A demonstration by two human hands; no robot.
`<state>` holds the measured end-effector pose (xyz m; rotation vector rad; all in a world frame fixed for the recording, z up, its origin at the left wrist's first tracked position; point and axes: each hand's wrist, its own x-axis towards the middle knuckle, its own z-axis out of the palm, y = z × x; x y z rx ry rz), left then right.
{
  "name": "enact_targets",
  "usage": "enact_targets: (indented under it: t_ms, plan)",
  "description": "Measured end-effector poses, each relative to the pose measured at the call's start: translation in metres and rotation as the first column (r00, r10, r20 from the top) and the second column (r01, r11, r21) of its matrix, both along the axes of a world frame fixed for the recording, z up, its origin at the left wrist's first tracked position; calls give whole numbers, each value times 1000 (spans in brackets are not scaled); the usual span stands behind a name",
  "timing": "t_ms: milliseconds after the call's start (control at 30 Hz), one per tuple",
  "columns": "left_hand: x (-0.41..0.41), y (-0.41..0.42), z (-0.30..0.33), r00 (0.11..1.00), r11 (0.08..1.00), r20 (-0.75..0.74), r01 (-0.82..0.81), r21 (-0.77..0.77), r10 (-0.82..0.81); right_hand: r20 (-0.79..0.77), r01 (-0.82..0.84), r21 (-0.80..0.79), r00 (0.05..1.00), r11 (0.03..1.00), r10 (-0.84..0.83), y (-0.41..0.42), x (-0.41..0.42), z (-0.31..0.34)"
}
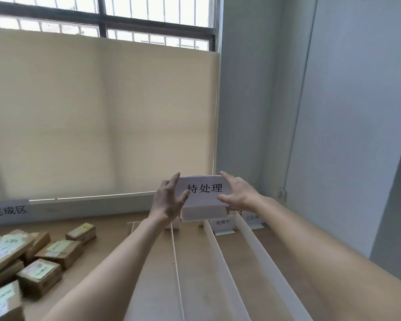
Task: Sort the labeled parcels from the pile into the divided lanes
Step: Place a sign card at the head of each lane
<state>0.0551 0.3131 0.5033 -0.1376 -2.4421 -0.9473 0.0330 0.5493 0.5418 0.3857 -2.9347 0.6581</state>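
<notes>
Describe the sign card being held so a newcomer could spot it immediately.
Start at the beige window blind and drop to its lower right corner. There the left hand and right hand hold the folded white card reading 待处理, lifted above the smaller lane signs.

Held card (204, 193): white folded sign, black print "待处理"; left hand (168, 200) & right hand (237, 195) pinch its side edges, above far end of lanes.
Wall sign (8, 210): far left, white sheet, reads "完成区".
Mid lane sign (223, 222): small white stand-up card at far end, "处理中".
Right lane sign (252, 217): small card at far end, "已完成".
Parcels (39, 272): near left on table, green/white labels w/ print, too blurred to read.
</notes>
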Motion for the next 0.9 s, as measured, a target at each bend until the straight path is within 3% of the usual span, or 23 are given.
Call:
enact_targets:
  t_ms: [400,900]
  plan:
    - [-90,44,-32,998,1000,57,-7,-22,8,43,1,-3,999,1000,-1,45,-82,-34]
    - [-303,-24,-173,954,999,296,-41,1,38,235,-38,45,972,998,26,-27,-309,-165]
